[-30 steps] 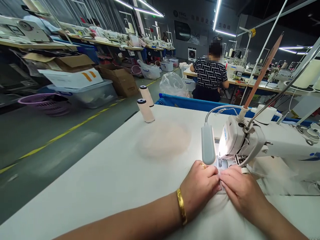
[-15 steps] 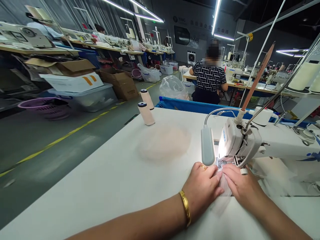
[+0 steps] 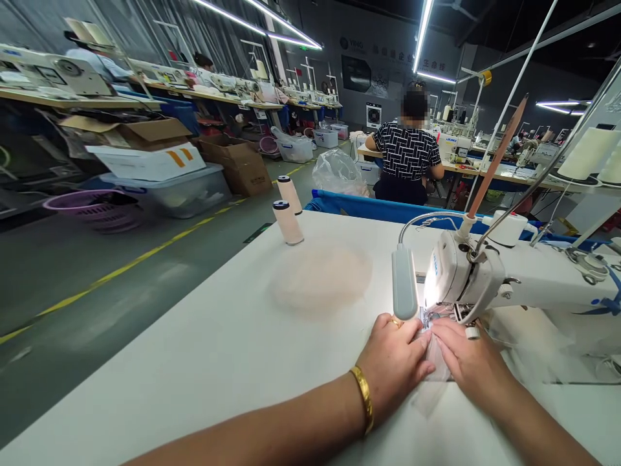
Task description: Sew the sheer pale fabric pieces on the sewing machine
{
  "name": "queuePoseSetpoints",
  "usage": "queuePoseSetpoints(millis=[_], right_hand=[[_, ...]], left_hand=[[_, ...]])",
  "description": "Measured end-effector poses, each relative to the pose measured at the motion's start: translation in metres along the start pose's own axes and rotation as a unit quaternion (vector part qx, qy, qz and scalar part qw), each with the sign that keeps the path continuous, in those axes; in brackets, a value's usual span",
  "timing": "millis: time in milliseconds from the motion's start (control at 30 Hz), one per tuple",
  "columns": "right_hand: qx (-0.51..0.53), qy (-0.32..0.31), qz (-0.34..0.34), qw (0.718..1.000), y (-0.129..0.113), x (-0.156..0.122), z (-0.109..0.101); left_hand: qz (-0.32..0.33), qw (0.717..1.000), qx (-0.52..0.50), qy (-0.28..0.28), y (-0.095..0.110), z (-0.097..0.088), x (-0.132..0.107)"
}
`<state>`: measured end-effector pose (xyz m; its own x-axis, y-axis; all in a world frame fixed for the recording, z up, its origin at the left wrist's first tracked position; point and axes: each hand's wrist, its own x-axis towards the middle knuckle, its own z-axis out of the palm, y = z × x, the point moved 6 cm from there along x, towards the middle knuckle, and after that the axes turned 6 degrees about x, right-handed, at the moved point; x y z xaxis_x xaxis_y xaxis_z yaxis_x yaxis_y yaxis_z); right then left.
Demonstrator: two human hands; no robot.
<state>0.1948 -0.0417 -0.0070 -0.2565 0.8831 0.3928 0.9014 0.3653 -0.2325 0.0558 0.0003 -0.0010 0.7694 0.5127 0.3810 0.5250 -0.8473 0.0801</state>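
Observation:
A white sewing machine (image 3: pixel 444 272) stands at the right, its needle area lit. Sheer pale fabric (image 3: pixel 436 366) lies under the presser foot and trails toward me. My left hand (image 3: pixel 395 362), with a gold ring and bracelet, presses the fabric's left side just in front of the foot, thumb and fingers closed on it. My right hand (image 3: pixel 466 353) grips the fabric from the right, fingertips close to the foot. Both sets of fingertips nearly meet there and partly hide the fabric. A grey lamp (image 3: pixel 404 285) on a bendy neck hangs just above my left hand.
Two pale pink thread cones (image 3: pixel 288 223) stand near the white table's (image 3: pixel 204 362) far left edge. Blue cloth (image 3: pixel 369 203) borders the far side. More sheer fabric (image 3: pixel 538 343) lies right of the needle. Ahead, a person (image 3: pixel 407 149) sits at another machine. Boxes (image 3: pixel 160 158) line the aisle.
The fabric tail in front of my hands has shifted slightly and looks sharper. Both hands stay in nearly the same place at the presser foot. The view has moved a little.

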Motion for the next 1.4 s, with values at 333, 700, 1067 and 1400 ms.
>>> queuePoseSetpoints(millis=[333, 700, 1067, 1400], right_hand=[[0.131, -0.152, -0.017, 0.979, -0.022, -0.006, -0.023], [0.263, -0.008, 0.185, 0.947, 0.019, -0.005, -0.018], [0.147, -0.170, 0.011, 0.974, -0.015, -0.008, -0.021], [0.120, -0.189, 0.006, 0.975, -0.018, -0.010, -0.020]], left_hand=[[0.022, 0.993, -0.113, 0.000, -0.016, -0.005, 0.004], [-0.009, 0.987, -0.157, -0.018, -0.024, 0.004, 0.024], [0.129, 0.981, -0.124, 0.068, -0.013, -0.008, 0.002], [0.154, 0.978, -0.120, 0.071, -0.012, -0.007, -0.003]])
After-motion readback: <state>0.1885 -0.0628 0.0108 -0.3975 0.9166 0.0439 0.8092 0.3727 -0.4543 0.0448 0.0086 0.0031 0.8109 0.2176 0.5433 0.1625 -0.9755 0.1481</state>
